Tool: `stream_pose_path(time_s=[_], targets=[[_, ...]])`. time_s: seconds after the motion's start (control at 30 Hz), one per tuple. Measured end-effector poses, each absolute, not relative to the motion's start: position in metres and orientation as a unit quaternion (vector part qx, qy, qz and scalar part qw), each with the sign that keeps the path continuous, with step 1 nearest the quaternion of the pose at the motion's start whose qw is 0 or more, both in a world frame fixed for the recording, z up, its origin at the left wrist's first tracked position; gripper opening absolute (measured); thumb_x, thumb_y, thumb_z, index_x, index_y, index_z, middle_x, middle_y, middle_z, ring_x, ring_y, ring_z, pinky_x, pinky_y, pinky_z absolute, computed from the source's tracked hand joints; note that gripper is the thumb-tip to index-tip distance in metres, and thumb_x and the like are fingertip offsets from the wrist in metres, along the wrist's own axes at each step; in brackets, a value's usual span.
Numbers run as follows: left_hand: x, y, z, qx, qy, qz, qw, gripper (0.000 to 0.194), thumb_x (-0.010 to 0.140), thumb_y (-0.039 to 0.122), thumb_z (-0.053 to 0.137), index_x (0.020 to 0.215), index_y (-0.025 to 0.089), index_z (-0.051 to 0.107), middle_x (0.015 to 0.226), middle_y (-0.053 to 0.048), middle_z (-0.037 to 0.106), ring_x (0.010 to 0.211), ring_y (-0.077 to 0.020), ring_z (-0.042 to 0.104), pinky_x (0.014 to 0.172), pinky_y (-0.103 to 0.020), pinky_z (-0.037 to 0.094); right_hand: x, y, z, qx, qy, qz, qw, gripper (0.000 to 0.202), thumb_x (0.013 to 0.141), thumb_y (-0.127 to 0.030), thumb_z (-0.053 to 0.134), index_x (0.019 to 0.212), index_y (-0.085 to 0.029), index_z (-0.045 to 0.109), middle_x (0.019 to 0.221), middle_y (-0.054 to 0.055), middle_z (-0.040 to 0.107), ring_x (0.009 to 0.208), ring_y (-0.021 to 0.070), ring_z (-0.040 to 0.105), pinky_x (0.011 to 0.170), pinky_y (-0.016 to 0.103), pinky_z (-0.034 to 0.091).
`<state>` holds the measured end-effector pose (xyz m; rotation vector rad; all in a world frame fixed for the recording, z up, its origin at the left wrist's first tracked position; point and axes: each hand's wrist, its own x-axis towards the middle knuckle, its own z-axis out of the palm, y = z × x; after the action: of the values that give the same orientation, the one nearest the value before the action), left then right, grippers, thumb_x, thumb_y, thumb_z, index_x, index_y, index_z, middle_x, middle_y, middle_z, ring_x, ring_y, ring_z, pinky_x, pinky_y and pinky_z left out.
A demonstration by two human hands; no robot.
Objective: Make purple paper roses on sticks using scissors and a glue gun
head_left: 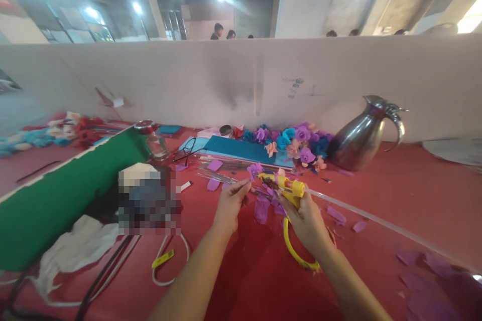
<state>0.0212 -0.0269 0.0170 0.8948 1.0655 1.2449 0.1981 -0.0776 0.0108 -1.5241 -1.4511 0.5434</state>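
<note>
My right hand [307,215] is closed round a yellow glue gun [288,186], whose nozzle points left toward a small purple flower [255,169]. A long clear glue stick [361,215] runs out of the gun's back to the right. My left hand [232,200] is closed in a pinch just left of the nozzle; what its fingertips hold is too small to make out. Purple paper petals [261,209] lie on the red table beneath and between the hands. Below the gun is a yellow ring-shaped piece [291,248].
Behind the hands are a blue sheet [237,149], clear sticks and a heap of paper flowers [297,143]. A metal jug [356,135] stands back right. At left are a glass jar [154,143], black glasses [190,149], a green board [75,190] and cables [109,271].
</note>
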Motion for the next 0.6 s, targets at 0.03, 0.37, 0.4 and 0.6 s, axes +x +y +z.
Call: stream_pose_path(time_s=[0.03, 0.37, 0.4, 0.6], targets=[[0.0211, -0.0269, 0.0171, 0.385, 0.459, 0.536, 0.595, 0.033, 0.057, 0.04, 0.08, 0.078, 0.016, 0.075, 0.061, 0.002, 0.059, 0.046, -0.0054, 0.039, 0.05, -0.022, 0.028, 0.1978, -0.0778, 0.0118, -0.623, -0.59, 0.222, 0.462, 0.034, 0.084, -0.046, 0.05, 0.105, -0.02, 0.051, 0.089, 0.012, 0.071, 0.084, 0.029, 0.067, 0.068, 0.034, 0.049], [0.0206, -0.0265, 0.0196, 0.388, 0.465, 0.535, 0.589, 0.028, 0.057, 0.038, 0.079, 0.069, 0.014, 0.074, 0.062, 0.0, 0.061, 0.046, -0.0043, 0.037, 0.048, -0.021, 0.025, 0.1969, -0.08, 0.0157, -0.643, -0.599, 0.193, 0.436, 0.032, 0.084, -0.05, 0.046, 0.094, -0.02, 0.051, 0.073, 0.009, 0.068, 0.067, 0.0258, 0.065, 0.06, 0.032, 0.045], [0.0202, -0.0264, 0.0196, 0.388, 0.466, 0.535, 0.588, 0.027, 0.057, 0.038, 0.079, 0.068, 0.014, 0.073, 0.061, 0.0, 0.06, 0.046, -0.0042, 0.037, 0.048, -0.021, 0.025, 0.1968, -0.0803, 0.0161, -0.645, -0.599, 0.19, 0.434, 0.031, 0.084, -0.05, 0.046, 0.094, -0.02, 0.051, 0.071, 0.008, 0.068, 0.064, 0.0255, 0.064, 0.058, 0.031, 0.044], [0.0193, -0.0259, 0.0179, 0.375, 0.469, 0.542, 0.588, 0.027, 0.058, 0.036, 0.08, 0.075, 0.016, 0.076, 0.063, 0.0, 0.062, 0.045, -0.0041, 0.038, 0.048, -0.021, 0.026, 0.1966, -0.0826, 0.0195, -0.639, -0.599, 0.195, 0.442, 0.029, 0.085, -0.047, 0.048, 0.096, -0.021, 0.053, 0.071, 0.007, 0.069, 0.067, 0.0248, 0.065, 0.059, 0.03, 0.045]])
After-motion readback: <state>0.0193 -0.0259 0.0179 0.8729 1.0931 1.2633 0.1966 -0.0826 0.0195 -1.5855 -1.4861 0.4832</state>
